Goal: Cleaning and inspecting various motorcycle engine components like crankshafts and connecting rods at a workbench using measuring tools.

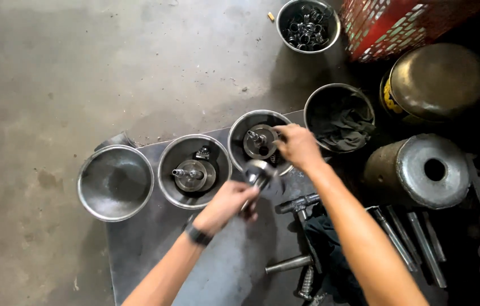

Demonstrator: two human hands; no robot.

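We grip a shiny round metal part (258,171) in our left hand (226,205) above the grey steel table (223,266) | our right hand (298,146) closes on the flanged metal disc (261,141) inside the third steel bowl (240,131) | a bowl of small metal rings (308,25) sits farthest.

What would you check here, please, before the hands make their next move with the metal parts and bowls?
1. Left hand has a firm grip on the round metal part: cannot tell, the part is blurred.
2. Right hand is at the third bowl, fingers on the disc part inside: ok.
3. Second bowl holds a similar disc part: ok.
4. Leftmost bowl sits fully on the metal plate: not ok, it overhangs the plate's edge.
5. Hammer lies apart from both hands: ok.
6. Bowl with dark cloth is out of the right arm's way: ok.
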